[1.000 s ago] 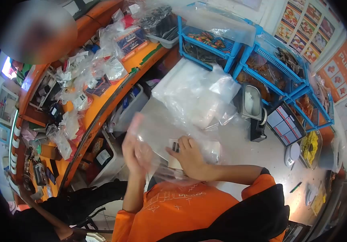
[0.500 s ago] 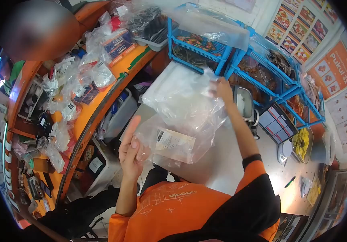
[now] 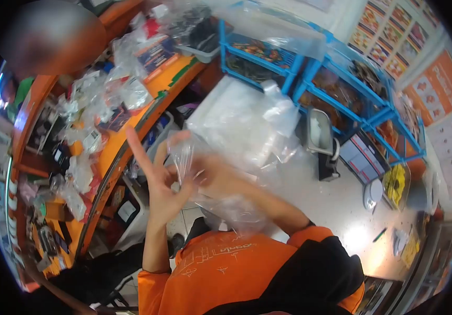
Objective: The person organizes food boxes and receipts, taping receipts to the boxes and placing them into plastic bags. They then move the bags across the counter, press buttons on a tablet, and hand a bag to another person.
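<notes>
A clear plastic bag [image 3: 239, 212] hangs in front of my orange shirt, its upper part bunched into a narrow neck. My left hand [image 3: 163, 191] pinches that neck between thumb and fingers, with the index finger pointing up and away. Crossing from the right, my right hand [image 3: 207, 173] is closed at the gathered plastic beside my left hand; motion blurs its fingertips. Whatever lies inside the bag is hard to make out. Beyond my hands, a stack of clear plastic bags [image 3: 223, 113] lies on the metal table [image 3: 310, 197].
Blue plastic racks [image 3: 315, 84] with packed goods stand at the back. A metal container [image 3: 318, 128], a tablet [image 3: 362, 155] and a yellow item in a tray [image 3: 394, 186] are on the right. The orange counter [image 3: 155, 102] at left carries many wrapped packages.
My right hand has left the bag stack and come down-left to my left hand. The bag, spread with a printed paper showing before, is now gathered at its top.
</notes>
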### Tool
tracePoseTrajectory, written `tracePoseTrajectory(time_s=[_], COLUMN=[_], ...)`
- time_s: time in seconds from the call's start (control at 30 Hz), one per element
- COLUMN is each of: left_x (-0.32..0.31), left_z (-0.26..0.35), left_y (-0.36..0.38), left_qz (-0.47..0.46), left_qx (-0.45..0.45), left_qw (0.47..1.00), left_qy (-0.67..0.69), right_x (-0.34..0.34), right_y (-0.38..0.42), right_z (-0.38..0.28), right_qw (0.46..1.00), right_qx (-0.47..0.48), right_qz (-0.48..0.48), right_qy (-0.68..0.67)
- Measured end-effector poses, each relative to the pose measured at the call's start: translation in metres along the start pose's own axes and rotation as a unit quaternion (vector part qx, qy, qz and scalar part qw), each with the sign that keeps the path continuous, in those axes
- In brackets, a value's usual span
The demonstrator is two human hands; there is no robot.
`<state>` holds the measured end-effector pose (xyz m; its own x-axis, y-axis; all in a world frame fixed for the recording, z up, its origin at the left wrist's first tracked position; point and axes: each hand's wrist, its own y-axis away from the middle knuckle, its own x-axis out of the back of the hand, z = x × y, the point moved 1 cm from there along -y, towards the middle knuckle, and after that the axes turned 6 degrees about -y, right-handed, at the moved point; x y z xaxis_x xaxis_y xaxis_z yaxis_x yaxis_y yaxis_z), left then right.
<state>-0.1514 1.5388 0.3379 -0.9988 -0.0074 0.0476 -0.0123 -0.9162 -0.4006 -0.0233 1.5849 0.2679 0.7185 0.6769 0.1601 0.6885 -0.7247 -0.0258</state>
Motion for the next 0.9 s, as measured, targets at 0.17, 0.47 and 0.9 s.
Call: tracePoseTrajectory(time_s=[0.17, 0.47, 0.9], left_x=[0.022, 0.019, -0.152], left_z=[0.045, -0.111, -0.104], left_y=[0.022, 0.047, 0.065], left_qz=[-0.333, -0.393, -0.413], left_qx=[0.063, 0.078, -0.088], left_qw=[0.920, 0.777, 0.880], left_qy=[-0.195, -0.486, -0.217], right_x=[-0.108, 0.035, 0.006], right_y=[-0.054, 0.101, 0.229], right_z=[0.151, 0.026, 0.118], right_qw=[0.949, 0.902, 0.896], right_qx=[0.131, -0.174, -0.272], right_qz=[0.147, -0.108, 0.327], right_qy=[0.244, 0.381, -0.132])
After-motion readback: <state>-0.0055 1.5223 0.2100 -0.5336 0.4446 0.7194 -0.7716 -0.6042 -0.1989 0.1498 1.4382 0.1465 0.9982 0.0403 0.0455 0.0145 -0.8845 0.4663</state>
